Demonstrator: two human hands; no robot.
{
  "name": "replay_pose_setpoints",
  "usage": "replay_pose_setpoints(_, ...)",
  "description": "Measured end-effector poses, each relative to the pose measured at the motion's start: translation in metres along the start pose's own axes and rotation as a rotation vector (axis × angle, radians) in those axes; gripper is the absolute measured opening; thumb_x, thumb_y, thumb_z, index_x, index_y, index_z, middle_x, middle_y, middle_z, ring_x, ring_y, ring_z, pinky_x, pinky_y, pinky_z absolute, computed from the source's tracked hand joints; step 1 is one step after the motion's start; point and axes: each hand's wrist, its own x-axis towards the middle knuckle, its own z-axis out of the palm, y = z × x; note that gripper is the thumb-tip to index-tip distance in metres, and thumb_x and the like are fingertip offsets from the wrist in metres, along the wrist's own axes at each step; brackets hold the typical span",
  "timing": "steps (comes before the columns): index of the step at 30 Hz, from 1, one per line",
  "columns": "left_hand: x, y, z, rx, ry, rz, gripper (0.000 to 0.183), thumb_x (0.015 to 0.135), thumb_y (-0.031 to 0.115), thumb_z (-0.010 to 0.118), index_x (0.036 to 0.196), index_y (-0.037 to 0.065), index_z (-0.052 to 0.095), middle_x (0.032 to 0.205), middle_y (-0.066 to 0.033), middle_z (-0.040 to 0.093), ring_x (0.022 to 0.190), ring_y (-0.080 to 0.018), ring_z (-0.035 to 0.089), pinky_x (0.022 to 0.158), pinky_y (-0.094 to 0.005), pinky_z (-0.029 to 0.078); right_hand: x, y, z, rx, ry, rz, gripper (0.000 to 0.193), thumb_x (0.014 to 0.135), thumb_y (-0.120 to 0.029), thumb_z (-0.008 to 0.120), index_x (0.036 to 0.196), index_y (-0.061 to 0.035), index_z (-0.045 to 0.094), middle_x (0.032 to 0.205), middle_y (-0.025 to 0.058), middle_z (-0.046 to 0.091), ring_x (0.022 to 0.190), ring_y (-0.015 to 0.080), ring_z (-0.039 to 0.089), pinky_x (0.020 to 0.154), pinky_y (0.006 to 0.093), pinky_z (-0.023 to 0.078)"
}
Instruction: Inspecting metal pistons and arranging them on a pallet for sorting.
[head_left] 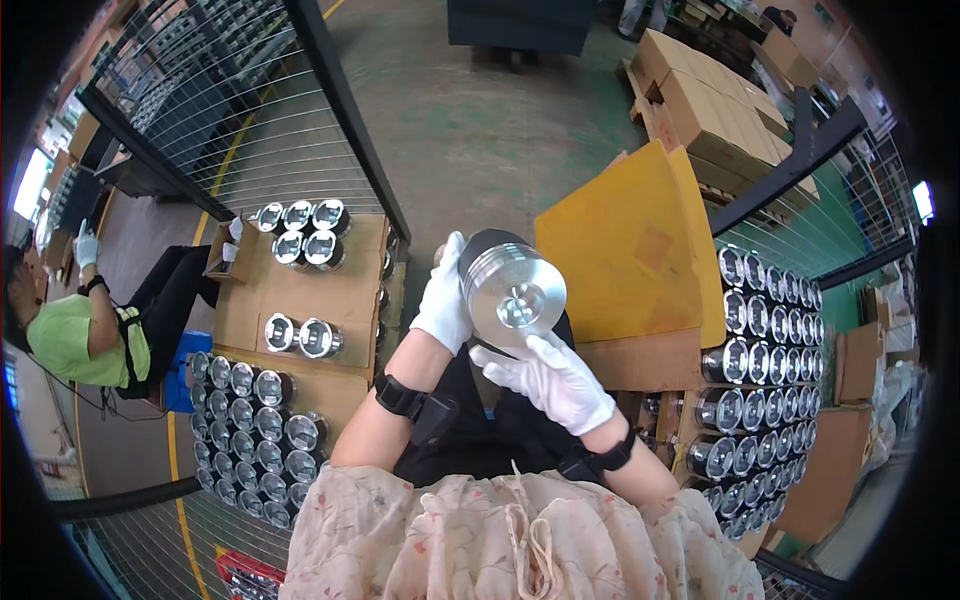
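In front of my body I hold up a metal engine piston (516, 290), its shiny crown with a round bowl facing up and ring grooves along its side. My left hand (445, 303), in a white glove, is closed on the piston's left side; the fingers behind it are partly hidden. My right hand (552, 380), gloved too, rests its fingers and thumb against the lower right edge of the piston.
Pistons stand in rows on cardboard at my left (250, 430) and on a stack at my right (755, 370). A yellow sheet (620, 250) leans ahead to the right. A seated person in a green shirt (85, 335) is at far left. Wire fencing (240, 110) stands behind.
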Motion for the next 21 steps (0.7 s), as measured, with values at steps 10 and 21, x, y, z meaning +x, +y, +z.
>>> replay_pose_setpoints(10, -0.030, -0.007, 0.034, 0.660, 0.020, 0.471, 0.049, 0.101, 0.045, 0.045, 0.110, 0.000, 0.063, 0.103, -0.0098, 0.062, 0.097, -0.0132, 0.058, 0.093, -0.0300, 0.045, 0.019, 0.004, -0.048, 0.095, -0.114, -0.106, 0.073, 0.087, -0.020, 0.072, 0.142, 0.0045, 0.030, 0.133, 0.0274, 0.047, 0.120, 0.0400, 0.054, 0.098, 0.0456, 0.053)
replay_pose_setpoints(21, -0.070, -0.023, 0.016, 0.035, -0.186, 0.176, 0.043, 0.091, 0.009, 0.060, 0.133, 0.006, 0.049, 0.123, -0.0055, 0.060, 0.115, -0.0184, 0.056, 0.102, -0.0351, 0.042, 0.015, -0.033, -0.018, -1.044, 0.259, -0.531, 0.071, 0.084, 0.005, 0.061, 0.148, -0.0101, 0.036, 0.137, 0.0098, 0.052, 0.120, 0.0240, 0.056, 0.101, 0.0317, 0.044)
